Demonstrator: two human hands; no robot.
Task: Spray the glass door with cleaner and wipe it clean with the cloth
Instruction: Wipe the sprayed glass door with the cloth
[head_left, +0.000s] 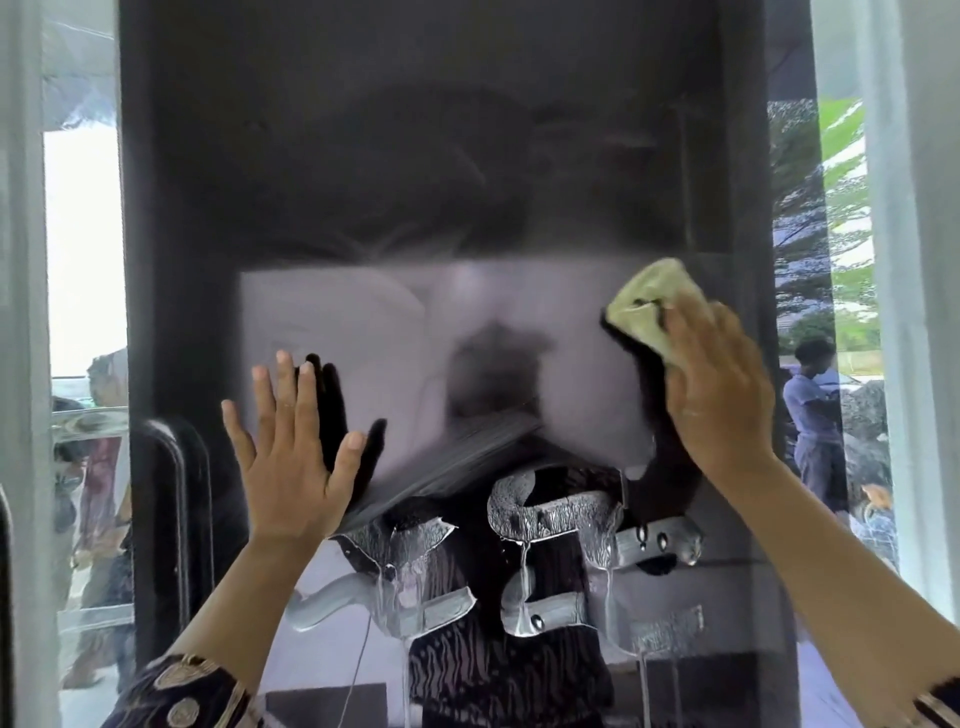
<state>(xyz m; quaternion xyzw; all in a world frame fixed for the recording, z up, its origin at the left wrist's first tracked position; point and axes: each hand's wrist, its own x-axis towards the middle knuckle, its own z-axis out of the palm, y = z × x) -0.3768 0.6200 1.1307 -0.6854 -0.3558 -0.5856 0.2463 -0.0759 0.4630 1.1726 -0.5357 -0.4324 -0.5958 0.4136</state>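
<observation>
The glass door fills the view straight ahead, its pane dark and reflective. White streaks of cleaner foam run and drip across its lower half. My right hand presses a pale yellow-green cloth flat against the glass at the right, fingers spread over the cloth. My left hand lies flat on the glass at the lower left with fingers straight and spread, holding nothing. No spray bottle is in view.
A white door frame stands at the left and another white frame at the right. Through the side glass I see people outside and a tree. A curved metal handle shows at the lower left.
</observation>
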